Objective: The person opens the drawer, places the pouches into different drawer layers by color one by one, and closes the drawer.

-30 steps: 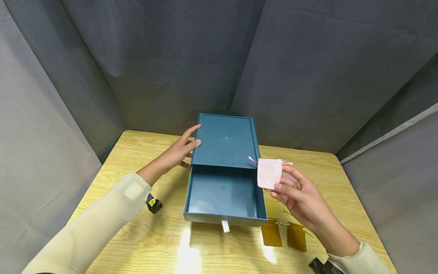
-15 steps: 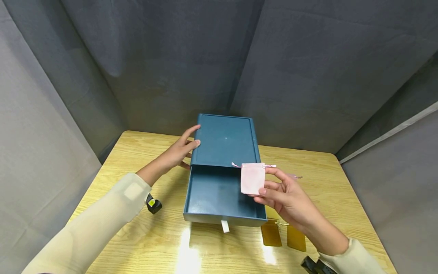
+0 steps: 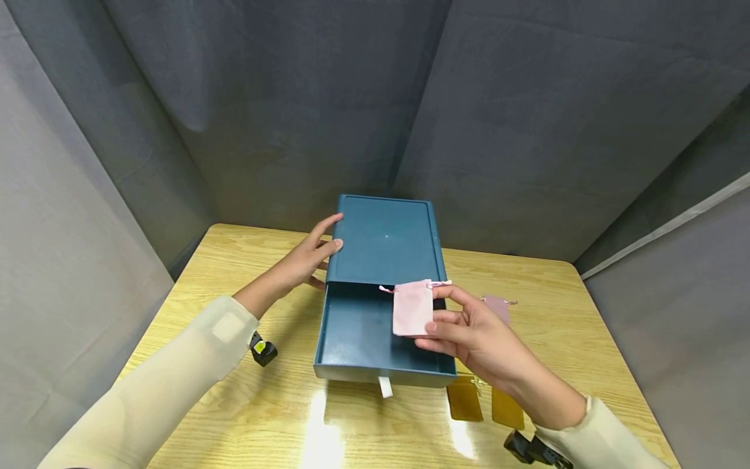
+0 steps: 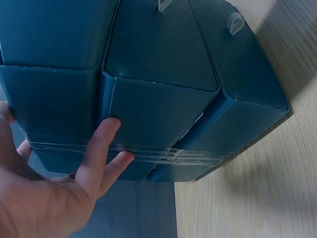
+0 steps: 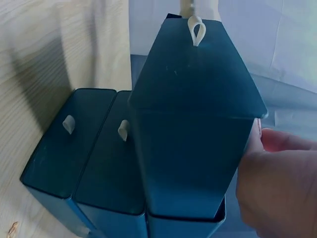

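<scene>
From the head view, the blue drawer box (image 3: 383,260) stands on the wooden table (image 3: 246,404) with its drawer (image 3: 375,339) pulled out toward the person and, as far as can be seen, nothing lying in it. The right hand (image 3: 474,339) holds a small pink drawstring pouch (image 3: 413,308) pinched between thumb and fingers, above the right half of the open drawer; the pouch is in the air, not yet laid down. I judge the opening of the drawer as done and the placing of the pouch as the part left. The pouch looks soft, flat and pale pink, with thin cords sticking out at its gathered top. The left hand (image 3: 305,260) rests with straight fingers against the left side of the box casing, holding nothing. A second pink pouch (image 3: 497,307) lies on the table just right of the drawer, and two amber tags (image 3: 486,402) lie near the front right corner. From the left wrist view, the left hand (image 4: 59,193) lies flat against the blue box wall (image 4: 148,119), fingers extended and touching it. From the right wrist view, only the side of the right hand (image 5: 277,183) shows beside the blue box (image 5: 193,134); the pouch and the grip on it are hidden here.
</scene>
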